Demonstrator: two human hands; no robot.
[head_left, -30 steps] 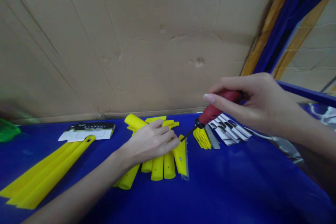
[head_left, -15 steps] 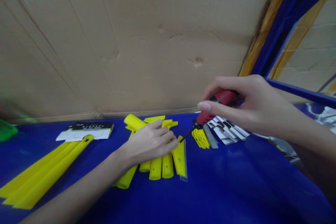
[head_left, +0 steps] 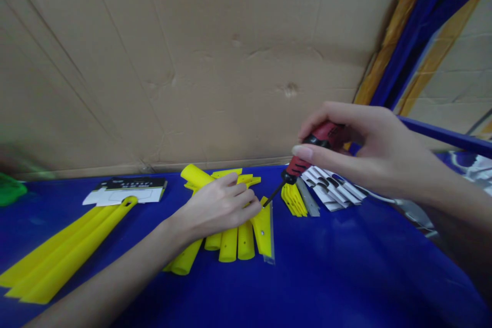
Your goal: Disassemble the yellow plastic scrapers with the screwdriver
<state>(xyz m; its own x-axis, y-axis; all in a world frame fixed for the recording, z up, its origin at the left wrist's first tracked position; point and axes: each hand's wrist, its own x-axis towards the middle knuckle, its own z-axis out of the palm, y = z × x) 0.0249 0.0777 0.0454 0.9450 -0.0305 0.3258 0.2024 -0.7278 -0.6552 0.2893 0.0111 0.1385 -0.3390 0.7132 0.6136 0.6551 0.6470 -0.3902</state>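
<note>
My right hand point(head_left: 369, 151) is closed around the red and black handle of a screwdriver point(head_left: 298, 165). The screwdriver slants down to the left, its tip at the upper part of a yellow scraper head point(head_left: 263, 230). A thin, translucent grey blade point(head_left: 272, 230) runs along that head's right edge, and a small screw shows on its face. Curled fingers of my left hand point(head_left: 223, 205) grip the yellow scraper at its left side; the gripped part is hidden. Beneath and around this hand lie several yellow tube handles point(head_left: 228, 246).
Just right lie small yellow plates point(head_left: 294, 200), grey blades point(head_left: 308, 200) and folded white cards point(head_left: 332, 189). Long yellow strips point(head_left: 73, 251) with a black-and-white card point(head_left: 130, 190) lie left on the blue table point(head_left: 330, 277). Cardboard point(head_left: 230, 61) stands behind; a blue frame point(head_left: 407, 36) rises right.
My right hand and the screwdriver handle have shifted slightly right, while the tip stays at the scraper head. The left hand keeps nearly the same place and grip.
</note>
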